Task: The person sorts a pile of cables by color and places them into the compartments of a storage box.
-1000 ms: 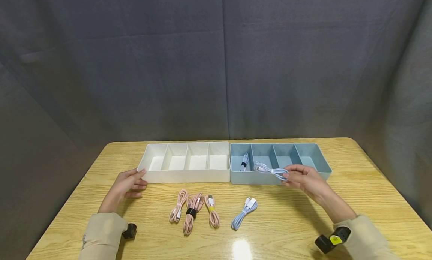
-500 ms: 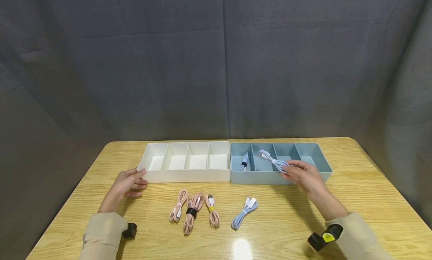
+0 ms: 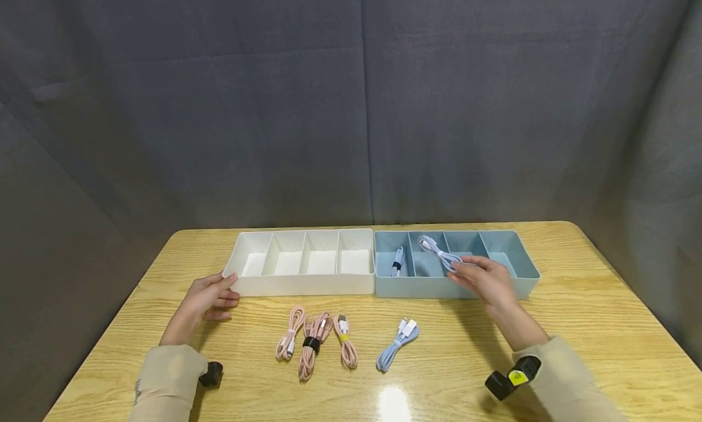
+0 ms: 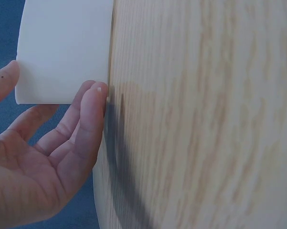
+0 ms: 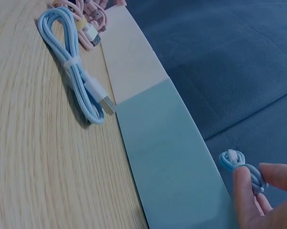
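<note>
My right hand [image 3: 488, 282] pinches one end of a coiled light-blue charging cable [image 3: 437, 249] between thumb and fingers. The coil, bound by a white tie, overlaps the second compartment from the left of the blue divided box [image 3: 433, 288]. In the right wrist view, this held cable [image 5: 234, 158] shows past the box's upper edge. My left hand [image 3: 204, 300] touches the left end of the white divided box [image 3: 307, 286], thumb at the rim and fingers loosely bent near its lower corner, as the left wrist view also shows on the white wall [image 4: 64, 52].
A blue cable with a black strap [image 3: 397, 262] lies in the blue box's leftmost compartment. On the wooden table [image 3: 450, 373] lie another blue cable [image 3: 397, 346] and pink cables with a white tie [image 3: 289, 334], black strap [image 3: 314, 347] and yellow tie [image 3: 345, 341]. Grey cloth [image 3: 274, 136] hangs behind.
My right hand has moved left and away from me, carrying the blue cable from the box's front wall to over its second compartment. The left hand has stayed put.
</note>
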Tool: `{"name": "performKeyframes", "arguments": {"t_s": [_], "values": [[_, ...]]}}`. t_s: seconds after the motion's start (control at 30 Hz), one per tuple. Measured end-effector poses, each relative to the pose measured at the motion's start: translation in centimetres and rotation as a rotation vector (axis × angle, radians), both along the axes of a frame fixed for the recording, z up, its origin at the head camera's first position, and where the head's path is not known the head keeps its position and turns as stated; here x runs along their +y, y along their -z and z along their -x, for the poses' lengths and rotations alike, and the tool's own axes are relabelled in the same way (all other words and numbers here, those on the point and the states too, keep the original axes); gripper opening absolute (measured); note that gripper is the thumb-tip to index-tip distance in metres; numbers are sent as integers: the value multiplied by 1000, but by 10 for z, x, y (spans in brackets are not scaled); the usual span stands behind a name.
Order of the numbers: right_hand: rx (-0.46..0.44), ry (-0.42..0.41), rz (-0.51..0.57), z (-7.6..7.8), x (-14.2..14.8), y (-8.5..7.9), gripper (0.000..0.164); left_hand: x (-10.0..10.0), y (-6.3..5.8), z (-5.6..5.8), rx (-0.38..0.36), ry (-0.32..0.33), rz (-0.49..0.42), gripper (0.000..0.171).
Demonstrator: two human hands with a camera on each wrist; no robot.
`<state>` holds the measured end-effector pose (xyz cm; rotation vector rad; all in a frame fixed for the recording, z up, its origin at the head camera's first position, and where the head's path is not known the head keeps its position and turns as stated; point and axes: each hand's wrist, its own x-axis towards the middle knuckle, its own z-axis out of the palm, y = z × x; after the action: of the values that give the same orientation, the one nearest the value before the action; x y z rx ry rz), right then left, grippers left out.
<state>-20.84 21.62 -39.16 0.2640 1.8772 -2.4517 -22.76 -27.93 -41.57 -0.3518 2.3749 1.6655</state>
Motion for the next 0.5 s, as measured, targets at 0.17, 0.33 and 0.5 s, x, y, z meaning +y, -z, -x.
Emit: {"name": "performKeyframes", "arguments": {"t_s": [0.17, 0.33, 0.5], "values": [[-1, 38, -7, 2, -6, -2, 34, 0, 0, 0, 2, 2, -2, 75], [1, 55, -32, 5, -9, -4, 39, -2, 2, 2, -1, 0, -4, 76], [-1, 86, -70, 13, -11, 5, 39, -5, 9, 5, -6, -11, -13, 83]]}}
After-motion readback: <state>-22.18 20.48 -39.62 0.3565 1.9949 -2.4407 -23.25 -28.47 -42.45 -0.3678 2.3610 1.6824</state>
